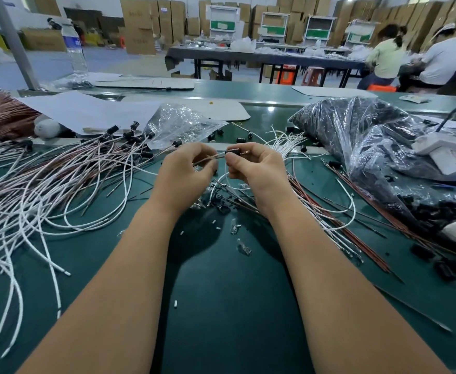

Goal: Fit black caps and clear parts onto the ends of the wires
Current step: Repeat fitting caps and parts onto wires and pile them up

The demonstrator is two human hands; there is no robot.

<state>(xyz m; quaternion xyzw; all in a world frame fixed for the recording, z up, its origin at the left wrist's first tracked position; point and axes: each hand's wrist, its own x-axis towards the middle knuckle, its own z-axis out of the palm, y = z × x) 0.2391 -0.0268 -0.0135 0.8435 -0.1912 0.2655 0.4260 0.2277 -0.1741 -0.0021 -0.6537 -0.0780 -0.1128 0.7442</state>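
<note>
Two bare forearms reach from the near edge over the green table [229,306]. A few loose clear parts [244,249] lie on the green between them, with more clear parts and black bits scattered just beyond.

Past these, the left hand [185,174] pinches a brown wire [208,157] between thumb and fingertips. The right hand [254,171] grips a black cap [233,151] at its fingertips. The wire's end meets the cap, and a copper-coloured tip shows on the cap's right side.

To the left, a heap of white and brown wires [59,184] spreads over the table, many already carrying black caps at their far ends. To the right lie straight brown wires [337,220], with looped white ones just beyond the hands.

Farther back, a clear plastic bag [183,122] lies left of centre, and a larger bag of black caps [362,136] lies to the right. Far off, two seated people [410,58] work at another table among stacked cardboard boxes.
</note>
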